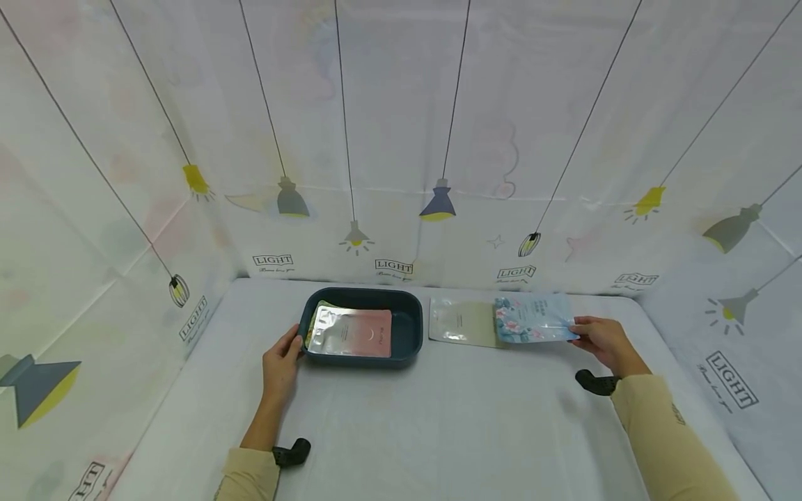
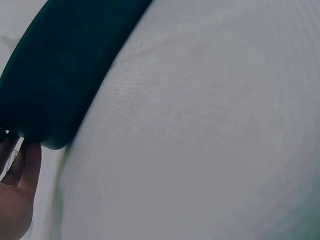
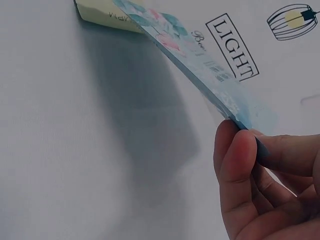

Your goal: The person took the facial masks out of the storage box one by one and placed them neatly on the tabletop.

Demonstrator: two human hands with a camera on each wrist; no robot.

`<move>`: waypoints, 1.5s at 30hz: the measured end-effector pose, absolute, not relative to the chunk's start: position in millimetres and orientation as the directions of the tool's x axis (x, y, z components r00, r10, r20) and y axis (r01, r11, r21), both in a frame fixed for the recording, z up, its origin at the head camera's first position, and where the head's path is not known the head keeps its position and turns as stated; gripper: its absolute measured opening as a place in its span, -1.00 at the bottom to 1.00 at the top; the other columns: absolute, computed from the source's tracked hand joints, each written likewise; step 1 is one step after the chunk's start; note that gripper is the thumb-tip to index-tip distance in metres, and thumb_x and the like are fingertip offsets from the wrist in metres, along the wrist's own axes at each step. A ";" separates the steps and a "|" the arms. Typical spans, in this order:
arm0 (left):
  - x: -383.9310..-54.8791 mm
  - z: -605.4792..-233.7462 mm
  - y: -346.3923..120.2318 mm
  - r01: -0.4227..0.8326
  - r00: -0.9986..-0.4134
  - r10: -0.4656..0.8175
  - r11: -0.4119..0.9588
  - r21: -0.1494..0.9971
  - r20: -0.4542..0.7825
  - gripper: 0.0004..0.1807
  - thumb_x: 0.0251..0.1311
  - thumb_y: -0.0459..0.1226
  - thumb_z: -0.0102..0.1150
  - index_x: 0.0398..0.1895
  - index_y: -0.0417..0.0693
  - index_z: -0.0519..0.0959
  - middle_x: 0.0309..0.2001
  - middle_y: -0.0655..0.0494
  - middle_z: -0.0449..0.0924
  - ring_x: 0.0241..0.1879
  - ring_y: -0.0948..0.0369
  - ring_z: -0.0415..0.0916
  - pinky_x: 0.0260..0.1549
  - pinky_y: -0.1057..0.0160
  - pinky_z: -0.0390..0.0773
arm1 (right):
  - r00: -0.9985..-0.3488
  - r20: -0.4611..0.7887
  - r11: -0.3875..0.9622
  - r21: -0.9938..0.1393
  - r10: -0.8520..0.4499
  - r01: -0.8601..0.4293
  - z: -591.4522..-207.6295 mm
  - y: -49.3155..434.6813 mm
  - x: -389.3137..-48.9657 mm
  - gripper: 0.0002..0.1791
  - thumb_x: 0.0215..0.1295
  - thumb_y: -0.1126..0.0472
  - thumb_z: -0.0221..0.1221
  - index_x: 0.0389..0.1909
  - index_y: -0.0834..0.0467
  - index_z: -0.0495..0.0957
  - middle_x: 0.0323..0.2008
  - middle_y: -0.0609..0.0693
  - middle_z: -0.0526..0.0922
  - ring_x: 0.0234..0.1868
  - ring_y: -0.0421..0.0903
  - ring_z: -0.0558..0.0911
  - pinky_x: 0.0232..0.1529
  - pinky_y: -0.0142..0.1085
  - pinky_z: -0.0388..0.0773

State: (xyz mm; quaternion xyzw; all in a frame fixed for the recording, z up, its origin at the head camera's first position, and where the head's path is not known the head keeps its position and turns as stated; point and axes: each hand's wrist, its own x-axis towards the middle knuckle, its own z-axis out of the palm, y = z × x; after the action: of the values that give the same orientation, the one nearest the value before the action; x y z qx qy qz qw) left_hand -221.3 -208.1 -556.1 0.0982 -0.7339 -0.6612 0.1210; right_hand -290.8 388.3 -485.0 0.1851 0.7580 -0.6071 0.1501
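My right hand [image 1: 603,342] pinches the right end of a flat, light-blue sachet [image 1: 532,319] printed with pink flowers. In the right wrist view the sachet [image 3: 172,45] is held tilted, with a shadow on the cloth below. Its left part overlaps a pale green sachet [image 1: 464,321] lying on the table. My left hand [image 1: 280,369] touches the left end of a dark teal rectangular tray [image 1: 410,334], its fingers fairly straight against the outer wall [image 2: 55,80]. Inside the tray lies a pink and silver sachet [image 1: 363,332], over another with a yellow-green edge [image 1: 308,334].
A white cloth covers the table [image 1: 426,424]. White sheets printed with hanging lamps and LIGHT labels stand as a backdrop [image 1: 388,139] at the back and sides. A black strap device [image 1: 292,452] sits on my left wrist, another [image 1: 597,383] on my right.
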 end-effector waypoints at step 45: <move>-221.8 -556.7 -209.8 0.025 -0.952 -0.302 0.113 0.993 0.059 -0.53 0.26 -0.05 -0.05 0.21 0.04 0.36 0.23 0.07 0.36 0.18 0.16 0.37 -0.11 0.51 0.52 | -0.873 -0.355 0.479 -0.734 0.334 0.482 -524.9 406.1 -294.5 -0.57 0.22 0.16 0.04 0.02 0.37 0.41 -0.36 0.05 0.57 -0.41 -0.15 0.54 -0.38 -0.31 0.60</move>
State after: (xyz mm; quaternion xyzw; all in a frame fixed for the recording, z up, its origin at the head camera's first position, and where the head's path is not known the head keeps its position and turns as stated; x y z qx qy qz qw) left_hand -221.8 -209.8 -556.7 0.0940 -0.7358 -0.6591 0.1240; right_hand -294.5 406.1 -524.9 0.2383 0.8561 -0.4512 0.0816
